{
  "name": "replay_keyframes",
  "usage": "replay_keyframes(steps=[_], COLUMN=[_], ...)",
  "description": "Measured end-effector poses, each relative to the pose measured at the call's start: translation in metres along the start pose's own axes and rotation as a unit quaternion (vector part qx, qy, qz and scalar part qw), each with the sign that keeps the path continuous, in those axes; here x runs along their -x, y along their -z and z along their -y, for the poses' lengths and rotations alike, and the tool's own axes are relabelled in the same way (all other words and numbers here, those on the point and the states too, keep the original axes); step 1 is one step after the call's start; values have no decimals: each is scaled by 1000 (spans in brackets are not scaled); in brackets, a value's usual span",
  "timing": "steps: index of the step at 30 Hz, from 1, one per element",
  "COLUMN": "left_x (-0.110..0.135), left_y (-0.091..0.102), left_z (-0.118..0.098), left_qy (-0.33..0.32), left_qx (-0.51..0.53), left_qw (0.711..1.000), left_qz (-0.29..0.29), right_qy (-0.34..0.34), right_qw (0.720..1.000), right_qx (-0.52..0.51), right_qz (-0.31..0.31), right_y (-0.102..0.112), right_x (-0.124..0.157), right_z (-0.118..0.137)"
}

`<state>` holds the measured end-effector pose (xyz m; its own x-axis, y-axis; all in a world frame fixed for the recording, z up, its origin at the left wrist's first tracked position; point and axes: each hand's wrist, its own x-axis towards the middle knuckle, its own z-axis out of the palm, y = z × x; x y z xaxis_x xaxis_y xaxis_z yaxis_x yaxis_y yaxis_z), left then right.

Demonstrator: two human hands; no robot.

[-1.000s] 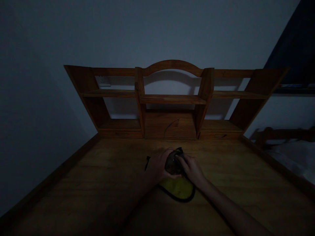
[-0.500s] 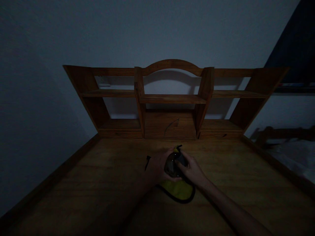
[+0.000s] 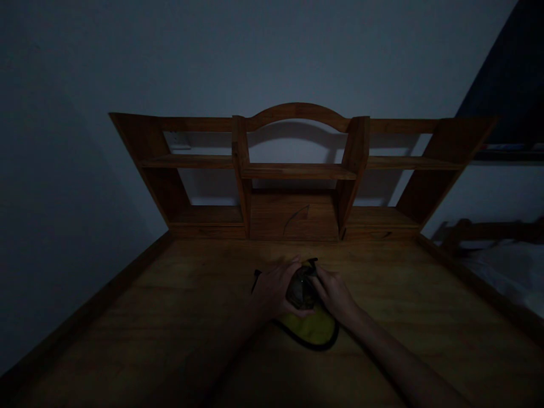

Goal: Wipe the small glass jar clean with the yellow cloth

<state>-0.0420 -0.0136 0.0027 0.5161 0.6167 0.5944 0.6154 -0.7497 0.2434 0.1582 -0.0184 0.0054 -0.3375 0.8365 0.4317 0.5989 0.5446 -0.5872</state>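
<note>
A dark, glossy, rounded object (image 3: 300, 290) that looks like glass sits between my hands; the dim light hides its exact kind. My left hand (image 3: 274, 290) is wrapped round its left side, the thumb below and the fingers above. At its upper right, my right hand (image 3: 334, 289) has its fingers pinched together by the opening or rim, on a small dark greyish piece I cannot make out. Under both hands lies a yellow-green cloth pad (image 3: 312, 330) with black edging. Black end pieces of it stick out at the left and at the top.
The wooden desk top (image 3: 170, 334) stretches around my hands, with raised edges left and right. Behind it stands a wooden shelf unit (image 3: 297, 171) with several compartments against the wall (image 3: 272, 56). A dark window or screen (image 3: 510, 90) is at upper right.
My right hand's fingers have shifted from the middle of the glossy object toward its upper right. The object has tilted slightly and moved a little right, with my left hand still round it.
</note>
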Motion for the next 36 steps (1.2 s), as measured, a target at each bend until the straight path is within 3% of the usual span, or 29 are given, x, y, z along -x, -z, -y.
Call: replay_keyframes(steps=[5, 10, 14, 18, 21, 24, 30, 36], left_x=[0, -1, -2, -2, -1, -1, 0, 1], left_y=[2, 4, 5, 1, -3, -7, -8, -6], left_z=[-1, -4, -6, -5, -3, -2, -3, -2], left_qy=[4, 49, 99, 73, 50, 32, 28, 18], left_qx=[4, 20, 21, -13, -18, -21, -27, -14], left_qw=[1000, 998, 995, 997, 998, 999, 999, 1000], left_qz=[-5, -20, -24, -20, -24, -25, -21, -8], right_qy=[-3, -33, -110, -156, -162, -145, -75, -37], right_qw=[1000, 994, 956, 906, 893, 915, 978, 996], right_qx=[19, -91, -262, -393, -419, -376, -189, -75], right_qz=[-14, -44, -71, -30, -13, -19, -44, -31], right_y=[0, -3, -14, -20, -20, -18, -10, -2], right_x=[1, -1, -7, -10, -8, -7, -6, -1], right_z=[-4, 3, 4, 3, 5, 7, 7, 2])
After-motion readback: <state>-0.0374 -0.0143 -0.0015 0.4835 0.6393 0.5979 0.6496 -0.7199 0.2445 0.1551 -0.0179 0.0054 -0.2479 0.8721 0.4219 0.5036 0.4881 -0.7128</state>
